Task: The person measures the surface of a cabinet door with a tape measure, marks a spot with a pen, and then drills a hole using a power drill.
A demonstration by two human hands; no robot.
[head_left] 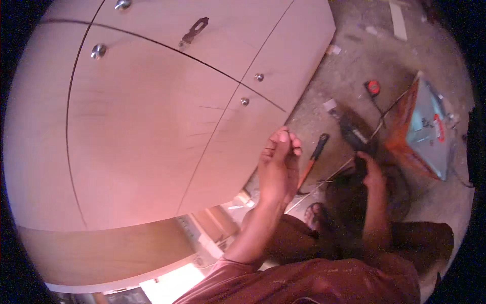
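Note:
My left hand is raised at the right edge of a pale cabinet with round silver knobs and a dark metal hasp. Its fingers are curled and pinched; what they may hold is too small to make out. My right hand grips the handle of a dark power tool, low over the floor to the right. Between the hands, a hammer with a black and orange handle lies on the floor.
A red and black tape measure and an open orange and light blue box sit on the concrete floor at right, with cords and paper scraps. A curved wooden edge runs along the lower left, and my foot shows below.

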